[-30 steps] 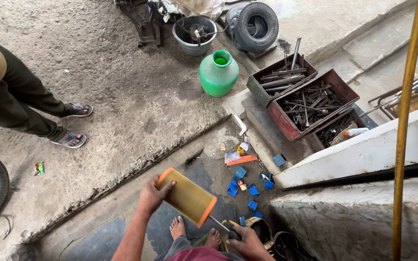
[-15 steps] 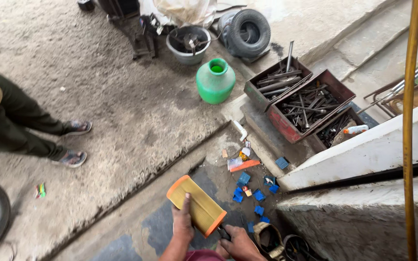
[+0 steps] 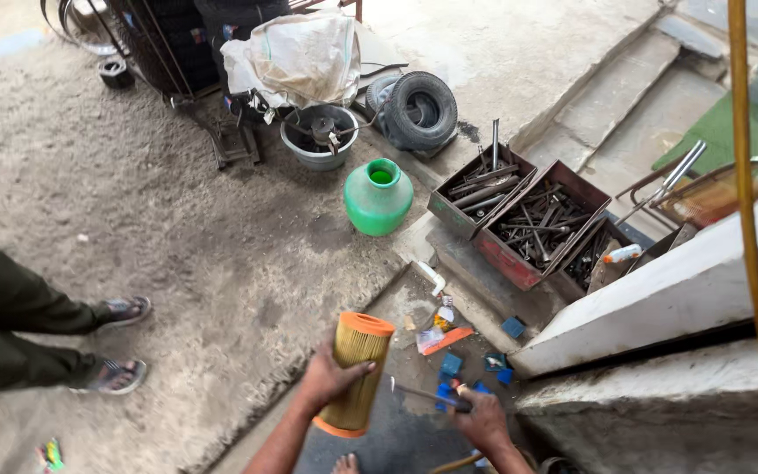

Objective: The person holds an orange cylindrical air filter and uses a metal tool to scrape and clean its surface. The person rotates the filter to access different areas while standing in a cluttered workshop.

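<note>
A wide stretch of gritty concrete floor [image 3: 177, 219] is being looked down on, and a bystander's dark-trousered legs [image 3: 19, 338] in sandals are being seen at the left edge. A white sack [image 3: 296, 57] is lying over a cluttered stand at the top, with a small black tyre [image 3: 421, 110] and a grey basin [image 3: 319, 140] just beside it. Two open metal boxes [image 3: 519, 219] of rods and tools are being kept against the step at the right, and a green plastic pot [image 3: 379, 197] is standing near them. A yellow cylindrical filter [image 3: 354, 373] with orange end caps is being held upright, slightly tilted, low in the middle of the view; the left hand [image 3: 326, 382] is being wrapped around its side, fingers closed on it. A thin metal tool [image 3: 423, 395] is being gripped in the closed right hand [image 3: 482, 420], its tip being pointed toward the filter. Small blue pieces [image 3: 451, 364] are lying scattered on the floor just beyond the hands
</note>
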